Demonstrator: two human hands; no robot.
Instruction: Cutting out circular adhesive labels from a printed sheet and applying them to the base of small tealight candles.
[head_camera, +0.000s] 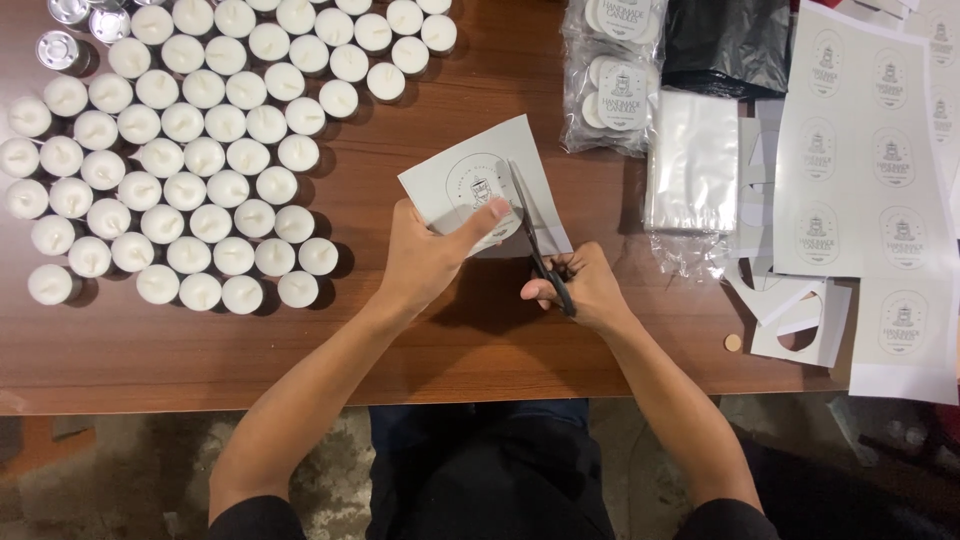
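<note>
My left hand (428, 258) pinches a small white paper piece (475, 180) with a round printed label on it, thumb on top near the label. My right hand (585, 288) grips black scissors (535, 240), whose blades point up and cross the right side of the label. Both hands hover over the brown wooden table (480, 340) near its front edge.
Several white tealight candles (190, 150) fill the left of the table, with a few empty metal cups (60, 45) at the top left. Label sheets (860, 170), cut paper scraps (800, 310), clear bags (692, 160), bagged candles (612, 75) and a black bag (725, 40) lie at right.
</note>
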